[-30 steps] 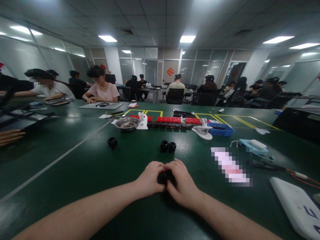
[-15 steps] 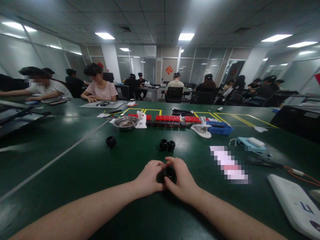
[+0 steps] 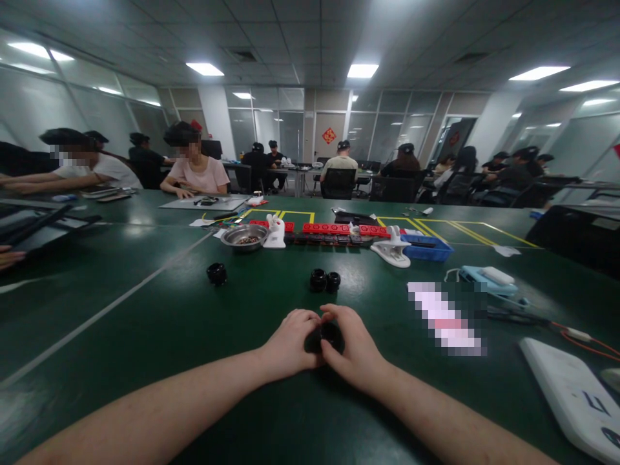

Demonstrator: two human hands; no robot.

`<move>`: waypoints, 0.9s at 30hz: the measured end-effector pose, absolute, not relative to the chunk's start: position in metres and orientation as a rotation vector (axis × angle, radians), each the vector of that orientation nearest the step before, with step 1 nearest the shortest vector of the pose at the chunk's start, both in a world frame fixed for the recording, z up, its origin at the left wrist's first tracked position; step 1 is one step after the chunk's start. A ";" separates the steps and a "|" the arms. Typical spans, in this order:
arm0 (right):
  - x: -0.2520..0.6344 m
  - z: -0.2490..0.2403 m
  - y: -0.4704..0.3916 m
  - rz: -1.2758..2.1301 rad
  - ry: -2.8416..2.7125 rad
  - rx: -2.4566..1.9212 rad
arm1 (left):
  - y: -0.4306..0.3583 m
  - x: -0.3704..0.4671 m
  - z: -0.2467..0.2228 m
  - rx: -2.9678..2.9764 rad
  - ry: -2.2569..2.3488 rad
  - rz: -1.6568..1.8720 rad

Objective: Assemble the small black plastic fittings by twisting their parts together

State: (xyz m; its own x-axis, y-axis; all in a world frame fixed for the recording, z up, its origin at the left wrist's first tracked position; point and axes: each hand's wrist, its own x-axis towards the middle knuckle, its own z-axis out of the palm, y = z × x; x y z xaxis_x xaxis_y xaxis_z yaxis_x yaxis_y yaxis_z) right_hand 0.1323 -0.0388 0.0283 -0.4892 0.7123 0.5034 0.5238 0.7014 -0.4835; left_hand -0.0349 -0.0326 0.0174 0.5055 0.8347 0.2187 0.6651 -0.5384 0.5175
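Close to me on the green table (image 3: 232, 400), my left hand (image 3: 292, 342) and my right hand (image 3: 352, 342) are both closed round dark cylindrical pieces. The black round piece (image 3: 331, 336) between them shows its open top near my right thumb. Another dark part lies against my left fingers; whether it is a separate piece I cannot tell. Beyond my hands, two black ring-shaped pieces (image 3: 318, 279) stand side by side, touching or nearly so. A further black piece (image 3: 217, 274) sits alone to the left.
Farther back are a metal bowl (image 3: 245, 237), a white clamp (image 3: 276, 232), red blocks (image 3: 326, 228), a second white clamp (image 3: 393, 252) and a blue tray (image 3: 429, 249). At right lie a light-blue device (image 3: 489, 281), cables and a white case (image 3: 566, 394). Co-workers sit beyond.
My hands and the pieces keep nearly the same places; the view has shifted slightly. At the far left edge, another person's hand has come into view.
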 end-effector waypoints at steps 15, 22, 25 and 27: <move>0.133 0.032 -0.038 0.342 -2.202 -0.933 | -0.032 -0.035 0.018 2.378 1.237 0.628; 0.134 0.031 -0.037 0.298 -2.120 -0.981 | -0.033 -0.035 0.019 2.390 1.258 0.615; 0.132 0.031 -0.036 0.314 -2.105 -1.048 | -0.035 -0.035 0.022 2.386 1.248 0.618; 0.132 0.031 -0.038 0.348 -2.167 -0.960 | -0.034 -0.034 0.022 2.375 1.240 0.627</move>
State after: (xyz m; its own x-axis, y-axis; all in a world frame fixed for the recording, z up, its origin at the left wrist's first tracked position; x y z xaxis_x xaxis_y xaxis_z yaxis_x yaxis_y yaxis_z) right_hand 0.1321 -0.0378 0.0311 -0.4557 0.7275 0.5129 0.5302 0.6847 -0.5001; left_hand -0.0343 -0.0344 0.0223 0.5091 0.8354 0.2072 0.6622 -0.5340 0.5257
